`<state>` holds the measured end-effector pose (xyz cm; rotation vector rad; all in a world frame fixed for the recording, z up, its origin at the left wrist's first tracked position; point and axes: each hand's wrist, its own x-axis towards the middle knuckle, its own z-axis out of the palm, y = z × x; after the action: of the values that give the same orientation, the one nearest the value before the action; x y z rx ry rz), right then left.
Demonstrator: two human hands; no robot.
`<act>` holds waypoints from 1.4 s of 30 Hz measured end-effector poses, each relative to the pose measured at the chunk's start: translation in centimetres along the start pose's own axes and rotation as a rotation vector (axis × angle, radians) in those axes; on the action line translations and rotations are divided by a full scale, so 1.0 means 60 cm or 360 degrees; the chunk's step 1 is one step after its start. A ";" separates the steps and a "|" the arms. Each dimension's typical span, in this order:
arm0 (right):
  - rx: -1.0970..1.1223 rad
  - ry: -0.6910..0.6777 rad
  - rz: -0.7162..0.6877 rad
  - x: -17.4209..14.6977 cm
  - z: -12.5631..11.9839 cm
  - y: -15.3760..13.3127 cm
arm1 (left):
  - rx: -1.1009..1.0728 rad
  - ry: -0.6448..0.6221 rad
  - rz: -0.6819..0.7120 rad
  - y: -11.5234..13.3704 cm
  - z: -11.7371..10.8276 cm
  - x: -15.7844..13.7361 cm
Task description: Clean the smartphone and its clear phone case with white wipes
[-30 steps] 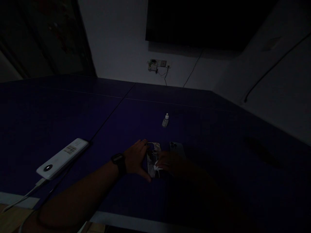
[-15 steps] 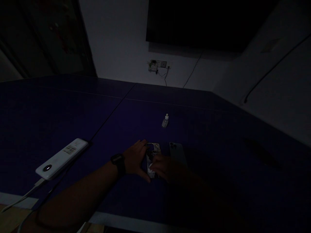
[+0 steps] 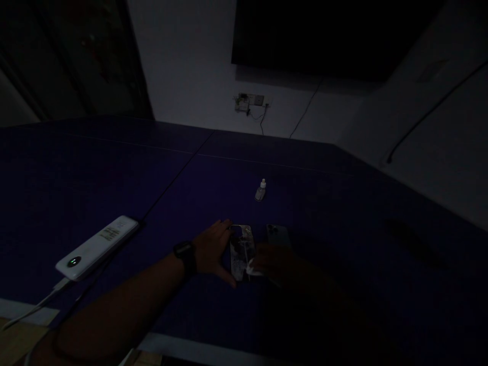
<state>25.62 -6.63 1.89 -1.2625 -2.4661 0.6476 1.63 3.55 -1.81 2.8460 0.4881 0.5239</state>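
Observation:
A phone case (image 3: 238,254) with a dark and pale picture and a camera cut-out lies flat on the dark blue table. My left hand (image 3: 212,250), with a black watch on the wrist, rests against its left edge, fingers stretched toward the top corner and thumb spread near the bottom. In my right hand (image 3: 272,260) a small white wipe (image 3: 253,269) is pinched, at the case's lower right edge. Partly covered by that hand, a phone (image 3: 278,234) with several camera lenses lies to the right of the case. Shadow hides much of my right hand.
A small bottle (image 3: 261,192) with a white cap stands beyond the case. At the left lies a white power bank (image 3: 97,249) with a lit display and a cable (image 3: 36,310). A dark screen (image 3: 328,40) hangs on the wall above sockets (image 3: 251,100).
My right hand has moved right with the wipe, from the middle of the case to its right edge, uncovering more of the picture. My left hand has stayed in place.

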 end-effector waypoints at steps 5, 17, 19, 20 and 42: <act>-0.0259 0.0196 0.0234 0.031 -0.007 0.007 | -0.0010 0.0000 -0.0018 0.000 -0.002 0.001; -0.0188 0.0103 0.0247 0.023 0.002 0.013 | -0.0004 -0.0007 -0.0021 -0.001 0.000 0.001; -0.0157 0.0005 0.0216 0.020 -0.001 0.003 | 0.0005 0.0005 -0.0013 -0.002 0.002 0.000; -0.0124 -0.0060 0.0194 0.016 -0.001 -0.002 | 0.0008 0.0010 -0.0011 -0.002 0.002 0.000; -0.0206 0.0135 0.0432 0.049 -0.020 0.010 | -0.0039 0.0040 -0.0017 0.000 0.003 0.000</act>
<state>24.86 -3.60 2.77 -1.6577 -2.3208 0.4919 1.69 3.53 -1.98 2.8149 0.4979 0.5603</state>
